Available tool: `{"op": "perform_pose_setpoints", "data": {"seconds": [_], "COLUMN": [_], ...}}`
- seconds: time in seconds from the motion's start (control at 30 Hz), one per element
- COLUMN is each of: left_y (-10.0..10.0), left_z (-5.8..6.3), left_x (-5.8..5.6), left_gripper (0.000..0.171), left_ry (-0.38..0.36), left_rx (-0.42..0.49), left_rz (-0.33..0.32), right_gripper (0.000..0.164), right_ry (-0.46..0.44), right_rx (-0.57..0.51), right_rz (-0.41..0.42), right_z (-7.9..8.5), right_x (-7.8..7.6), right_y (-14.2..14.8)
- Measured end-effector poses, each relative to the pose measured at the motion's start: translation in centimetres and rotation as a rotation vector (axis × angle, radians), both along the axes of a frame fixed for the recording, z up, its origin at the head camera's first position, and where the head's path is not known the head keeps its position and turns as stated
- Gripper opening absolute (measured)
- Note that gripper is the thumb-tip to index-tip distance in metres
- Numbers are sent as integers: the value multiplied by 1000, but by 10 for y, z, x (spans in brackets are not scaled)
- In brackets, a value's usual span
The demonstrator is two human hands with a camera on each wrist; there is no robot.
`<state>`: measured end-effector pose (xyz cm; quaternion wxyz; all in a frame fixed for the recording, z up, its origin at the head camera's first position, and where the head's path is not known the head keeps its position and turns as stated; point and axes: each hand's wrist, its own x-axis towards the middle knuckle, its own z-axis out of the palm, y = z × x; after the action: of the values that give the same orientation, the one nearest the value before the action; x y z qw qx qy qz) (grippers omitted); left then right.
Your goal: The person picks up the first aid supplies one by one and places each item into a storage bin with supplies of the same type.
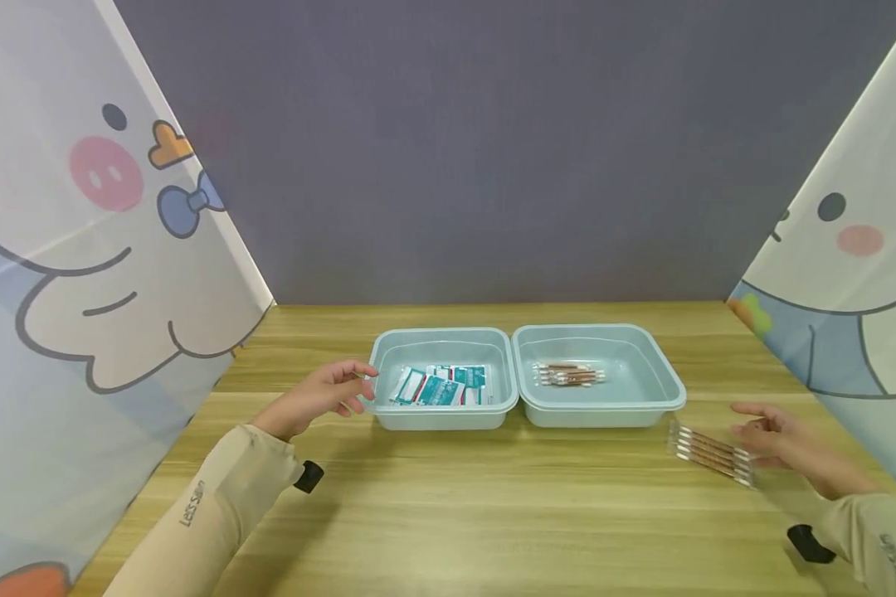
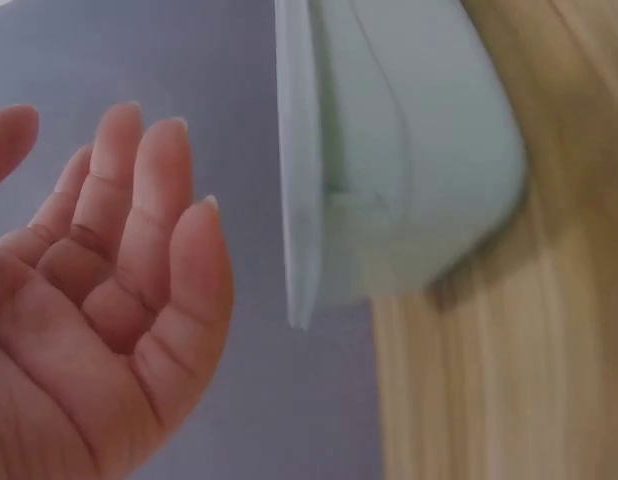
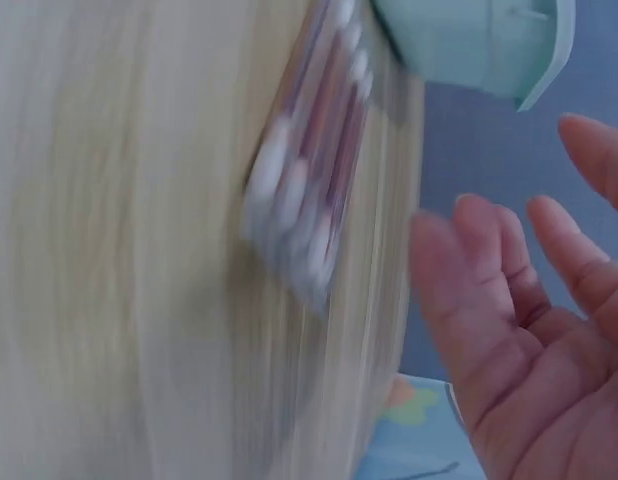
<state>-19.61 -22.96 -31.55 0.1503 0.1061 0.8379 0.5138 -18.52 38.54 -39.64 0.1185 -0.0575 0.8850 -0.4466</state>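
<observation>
A clear pack of brown-stick cotton swabs is at the right, in front of the right tub; in the right wrist view the pack is blurred. My right hand is beside it, fingers loosely bent and holding nothing; the right wrist view shows the hand apart from the pack. My left hand is by the left tub's left rim, fingers relaxed. A gap separates this hand from the tub in the left wrist view.
Several teal-and-white sachets lie in the left tub. Against it stands the right tub, with more cotton swabs inside. Both are on a wooden table, with a grey panel behind and cartoon-printed panels at the sides.
</observation>
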Motion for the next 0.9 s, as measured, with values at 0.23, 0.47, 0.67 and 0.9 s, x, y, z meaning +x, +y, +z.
{"op": "perform_pose_setpoints", "data": {"seconds": [0.23, 0.47, 0.67, 0.9], "left_y": [-16, -14, -4, -9], "left_z": [-18, -40, -49, -61], "left_x": [2, -1, -4, -11], "left_gripper": [47, 58, 62, 68], "left_ry": [-110, -200, -197, -213], "left_rx": [51, 69, 125, 269], "left_rz": [104, 185, 186, 139], "right_gripper": [58, 62, 57, 53], "right_ry": [175, 170, 293, 288], "right_rx": [361, 402, 491, 568], "right_rz": [62, 148, 164, 255], "right_z": [-9, -15, -17, -18], "right_x": [-2, -9, -10, -19], "right_y": [1, -4, -10, -9]}}
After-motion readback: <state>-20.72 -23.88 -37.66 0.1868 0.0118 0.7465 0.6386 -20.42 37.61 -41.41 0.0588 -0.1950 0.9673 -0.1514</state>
